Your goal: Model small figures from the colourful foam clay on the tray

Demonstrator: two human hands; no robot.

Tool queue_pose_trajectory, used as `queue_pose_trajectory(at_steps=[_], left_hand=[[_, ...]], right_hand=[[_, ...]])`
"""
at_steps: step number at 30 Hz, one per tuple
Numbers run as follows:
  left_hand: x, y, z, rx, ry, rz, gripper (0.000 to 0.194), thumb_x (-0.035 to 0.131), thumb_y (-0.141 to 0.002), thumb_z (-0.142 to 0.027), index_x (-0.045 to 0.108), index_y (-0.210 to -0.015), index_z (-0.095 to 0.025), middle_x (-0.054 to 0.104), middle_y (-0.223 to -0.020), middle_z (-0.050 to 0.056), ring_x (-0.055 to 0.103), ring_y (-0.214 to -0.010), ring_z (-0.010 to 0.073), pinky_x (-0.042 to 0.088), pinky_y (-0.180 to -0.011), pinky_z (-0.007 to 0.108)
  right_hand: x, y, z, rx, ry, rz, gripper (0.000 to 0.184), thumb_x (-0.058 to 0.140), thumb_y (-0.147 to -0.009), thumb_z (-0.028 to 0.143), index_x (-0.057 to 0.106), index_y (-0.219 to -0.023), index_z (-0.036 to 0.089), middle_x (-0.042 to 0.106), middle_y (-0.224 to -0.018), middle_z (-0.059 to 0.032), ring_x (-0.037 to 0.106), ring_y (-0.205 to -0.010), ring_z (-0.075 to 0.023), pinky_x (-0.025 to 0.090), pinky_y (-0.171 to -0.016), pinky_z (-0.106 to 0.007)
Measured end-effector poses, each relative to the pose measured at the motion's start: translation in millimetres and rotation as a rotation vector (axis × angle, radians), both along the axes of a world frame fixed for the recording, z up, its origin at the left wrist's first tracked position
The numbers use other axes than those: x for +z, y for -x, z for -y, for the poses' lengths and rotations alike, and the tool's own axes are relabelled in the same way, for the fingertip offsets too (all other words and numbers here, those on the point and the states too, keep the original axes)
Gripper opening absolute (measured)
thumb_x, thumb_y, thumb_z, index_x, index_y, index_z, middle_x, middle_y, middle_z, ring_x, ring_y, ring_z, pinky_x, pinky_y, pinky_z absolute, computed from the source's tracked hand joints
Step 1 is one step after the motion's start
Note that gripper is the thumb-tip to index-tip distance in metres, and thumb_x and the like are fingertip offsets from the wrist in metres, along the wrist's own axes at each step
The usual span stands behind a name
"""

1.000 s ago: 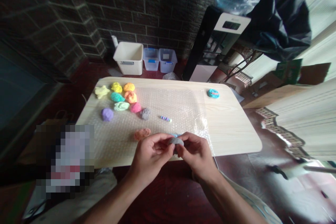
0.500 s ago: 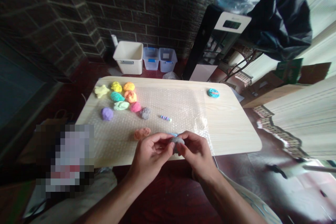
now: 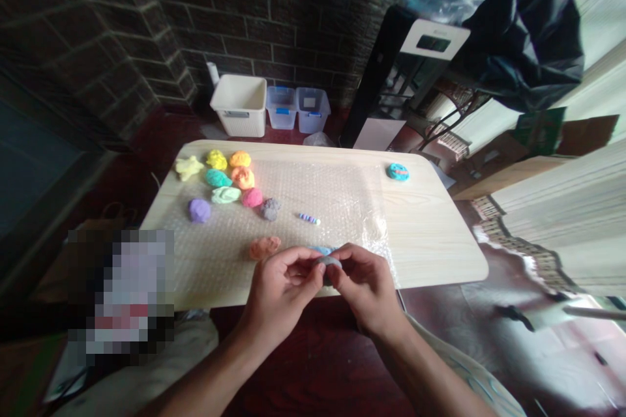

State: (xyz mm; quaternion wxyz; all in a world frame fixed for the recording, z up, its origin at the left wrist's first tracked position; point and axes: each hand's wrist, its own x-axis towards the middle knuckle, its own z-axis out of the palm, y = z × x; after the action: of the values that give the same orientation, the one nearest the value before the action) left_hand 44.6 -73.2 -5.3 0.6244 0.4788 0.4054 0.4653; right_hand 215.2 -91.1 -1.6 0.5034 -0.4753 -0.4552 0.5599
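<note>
Between the fingertips of both hands is a small piece of grey modelling clay [image 3: 329,261], partly hidden by the thumbs. My left hand [image 3: 283,280] is closed on its left side, and my right hand [image 3: 364,280] pinches it from the right. Just beyond the fingers a blue lump [image 3: 323,250] shows in part. A brownish-orange clay lump [image 3: 265,247] lies left of my left hand on the bubble wrap [image 3: 337,189]. Farther off lie a short striped roll [image 3: 309,218] in purple, blue and pale green and a grey lump [image 3: 270,209].
Several coloured clay lumps, among them a purple one [image 3: 199,210] and a pink one [image 3: 252,197], sit at the table's left. A blue round piece [image 3: 398,172] lies far right on the wooden table [image 3: 435,234]. Behind stand a white bin [image 3: 239,107] and a water dispenser [image 3: 386,91].
The grey clay between my fingers has tilted or been pressed and shows less of its surface. Both hands stay in nearly the same place; the view has shifted slightly.
</note>
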Motion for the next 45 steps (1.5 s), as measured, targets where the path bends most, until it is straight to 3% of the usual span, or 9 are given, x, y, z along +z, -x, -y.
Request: queue_pose_trajectory(at_steps=[13,17,22,33,45], left_hand=[[5.6,1,-2,-0.012,0.054,0.009,0.022,0.084,-0.089,-0.034,0.081,-0.099,-0.014,0.085,-0.091,0.009,0.084,-0.081,0.0239,0.071,-0.073,0.031],[2.7,2,-4,-0.053,0.072,0.044,0.025,0.085,-0.088,-0.034,0.082,-0.103,-0.014,0.086,-0.094,0.01,0.084,-0.085,0.0252,0.071,-0.08,0.034],[3.5,4,-6,-0.055,0.105,0.051,0.025,0.085,-0.088,-0.035,0.082,-0.102,-0.014,0.085,-0.092,0.01,0.084,-0.081,0.0248,0.071,-0.074,0.033],[8.6,8,-10,-0.102,0.04,-0.081,0.025,0.084,-0.085,-0.032,0.083,-0.1,-0.013,0.085,-0.091,0.011,0.082,-0.082,0.0246,0.068,-0.075,0.032],[12.1,7,-10,-0.179,0.128,0.021,0.027,0.083,-0.083,-0.028,0.083,-0.107,-0.014,0.086,-0.099,0.012,0.082,-0.093,0.0279,0.068,-0.088,0.038]], right_hand=[[7.1,-1,-3,0.03,0.049,-0.056,0.032,0.093,-0.08,0.044,0.079,-0.09,0.017,0.074,-0.073,-0.0028,0.064,-0.064,-0.0143,0.055,-0.063,-0.028],[7.6,-3,-3,0.033,0.042,-0.054,0.029,0.093,-0.081,0.041,0.08,-0.091,0.017,0.075,-0.075,-0.0034,0.063,-0.064,-0.0137,0.052,-0.062,-0.027],[5.6,-5,-3,0.059,0.054,-0.084,0.027,0.092,-0.082,0.039,0.08,-0.093,0.017,0.075,-0.074,-0.0027,0.064,-0.064,-0.0133,0.053,-0.064,-0.026],[0.6,0,-3,0.063,0.059,-0.052,0.032,0.097,-0.074,0.03,0.074,-0.095,0.02,0.075,-0.082,-0.0018,0.066,-0.073,-0.0157,0.053,-0.069,-0.028],[-2.8,-5,-7,0.029,0.09,-0.102,0.034,0.099,-0.072,0.038,0.073,-0.086,0.019,0.073,-0.075,-0.0008,0.06,-0.066,-0.0141,0.048,-0.066,-0.029]])
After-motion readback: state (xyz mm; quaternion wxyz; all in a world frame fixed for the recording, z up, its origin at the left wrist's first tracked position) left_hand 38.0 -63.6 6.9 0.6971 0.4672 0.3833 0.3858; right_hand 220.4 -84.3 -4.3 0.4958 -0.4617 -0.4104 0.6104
